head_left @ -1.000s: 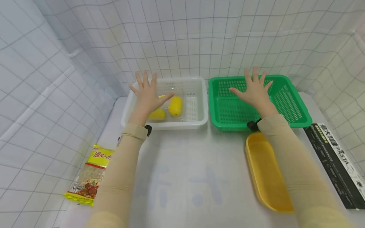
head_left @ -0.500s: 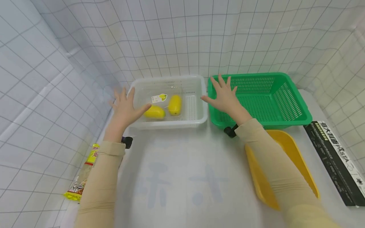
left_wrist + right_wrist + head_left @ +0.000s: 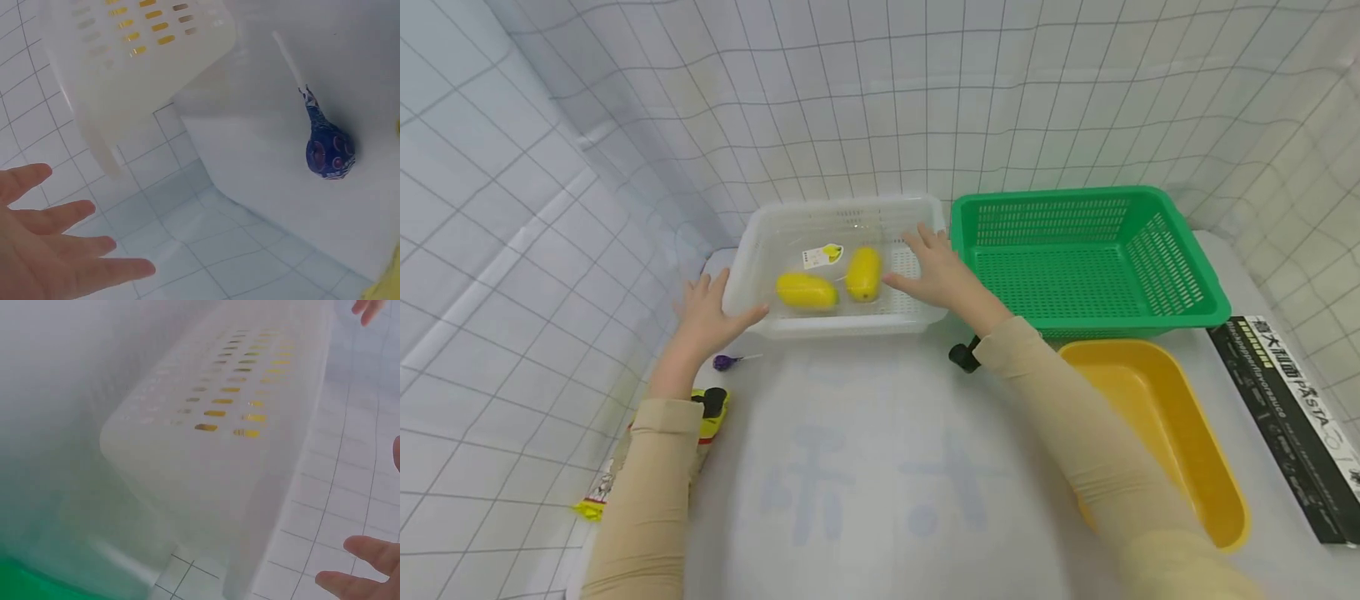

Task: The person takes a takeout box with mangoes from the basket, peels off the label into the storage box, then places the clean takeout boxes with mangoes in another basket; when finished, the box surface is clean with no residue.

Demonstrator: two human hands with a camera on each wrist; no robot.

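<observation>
In the head view a white plastic basket (image 3: pixel 850 325) stands at the back of the table, holding two yellow fruits (image 3: pixel 806 291) and a small label in clear packaging. My left hand (image 3: pixel 703 317), fingers spread, hovers beside the basket's left end with nothing in it. Over the right end is my right hand (image 3: pixel 940 271), its fingers also spread and empty. A purple-wrapped lollipop (image 3: pixel 725 362) lies near my left wrist; the left wrist view shows the lollipop (image 3: pixel 330 150) close up. In the right wrist view, fingertips (image 3: pixel 369 550) appear beside the basket's wall (image 3: pixel 187 456).
A green basket (image 3: pixel 1075 321) adjoins the white one on the right. In front of it lies a yellow tray (image 3: pixel 1180 442), partly under my right sleeve. A black pasta box (image 3: pixel 1277 425) is at far right. My left sleeve partly covers a noodle bag (image 3: pixel 711 425).
Both hands have moved left and somewhat lower. My right hand has gone from over the green basket to the white basket's right end. The lollipop has come into sight.
</observation>
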